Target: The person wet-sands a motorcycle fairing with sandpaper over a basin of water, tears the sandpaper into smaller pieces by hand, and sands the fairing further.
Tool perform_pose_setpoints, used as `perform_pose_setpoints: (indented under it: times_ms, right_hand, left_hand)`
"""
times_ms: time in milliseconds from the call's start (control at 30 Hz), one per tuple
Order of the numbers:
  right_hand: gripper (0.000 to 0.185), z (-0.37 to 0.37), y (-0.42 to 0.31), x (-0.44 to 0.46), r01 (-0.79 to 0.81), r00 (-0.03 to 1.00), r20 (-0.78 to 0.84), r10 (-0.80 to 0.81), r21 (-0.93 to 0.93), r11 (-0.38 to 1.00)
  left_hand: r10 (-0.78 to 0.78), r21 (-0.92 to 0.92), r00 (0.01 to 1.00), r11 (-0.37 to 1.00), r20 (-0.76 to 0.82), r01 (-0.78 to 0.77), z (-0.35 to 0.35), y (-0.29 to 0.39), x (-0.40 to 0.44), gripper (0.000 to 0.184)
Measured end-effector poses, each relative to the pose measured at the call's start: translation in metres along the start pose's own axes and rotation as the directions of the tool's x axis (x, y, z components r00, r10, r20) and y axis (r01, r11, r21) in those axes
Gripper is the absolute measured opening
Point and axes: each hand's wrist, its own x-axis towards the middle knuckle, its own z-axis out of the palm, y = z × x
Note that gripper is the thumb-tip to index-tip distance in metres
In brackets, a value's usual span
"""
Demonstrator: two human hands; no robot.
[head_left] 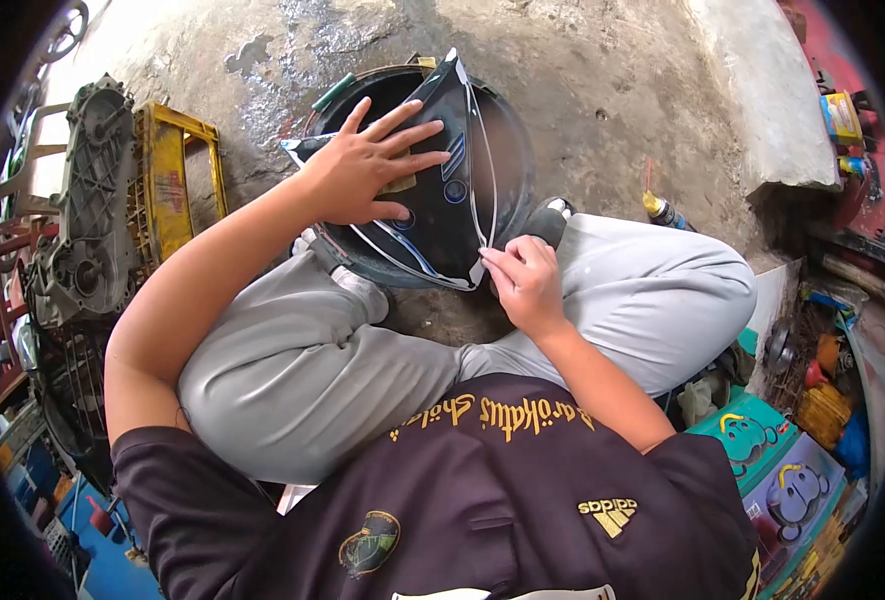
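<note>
A glossy black plastic panel [457, 225], roughly triangular with blue and white graphics, rests across a round black basin [519, 150] that holds brownish liquid. My left hand [357, 175] lies on the panel with its fingers spread. At the panel's near right corner, my right hand [527, 280] pinches the end of a thin white-edged strip [493, 180]. The strip bows away from the panel's right edge. Whether it is a sticker or a trim piece, I cannot tell. A green-handled object [334, 92] sits at the basin's far left rim.
To the left stand a yellow plastic crate [167, 185] and a metal engine casing [92, 200]. A small yellow-topped can [667, 212] is beyond my right knee. Green and purple boxes [752, 440] lie at lower right, near a concrete ledge [762, 110] farther up.
</note>
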Motion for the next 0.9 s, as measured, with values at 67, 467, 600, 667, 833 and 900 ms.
perform_pose_setpoints:
  times_ms: [67,467,600,667,833,900]
  right_hand:
    - [0.014,-0.001,0.002,0.010,-0.046,0.999,-0.018,0.045,-0.022,0.999]
    - [0.023,0.007,0.003,0.018,0.025,0.999,-0.036,-0.028,-0.100,0.995]
    - [0.018,-0.003,-0.001,0.001,0.042,0.999,0.015,-0.041,-0.115,0.992]
    - [0.019,-0.003,0.000,0.009,0.032,0.999,0.014,-0.030,-0.115,0.993]
    - [0.021,0.002,-0.001,0.008,0.017,1.000,-0.020,-0.019,-0.083,0.996]
    - [0.019,-0.002,-0.001,0.002,0.032,0.999,0.010,-0.031,-0.100,0.994]
  left_hand:
    - [-0.009,0.013,1.000,1.000,0.014,0.009,0.000,0.001,0.001,0.092]
    - [-0.006,0.010,1.000,1.000,-0.001,0.006,0.001,0.001,0.000,0.096]
    - [-0.004,-0.012,1.000,1.000,0.013,0.004,0.000,0.001,-0.001,0.095]
    - [-0.008,-0.013,1.000,1.000,0.008,0.008,0.001,0.000,0.000,0.095]
    - [-0.006,-0.002,1.000,1.000,0.021,0.007,0.001,0.000,-0.001,0.095]
    - [-0.010,-0.004,1.000,1.000,0.021,0.010,0.000,0.000,-0.001,0.094]
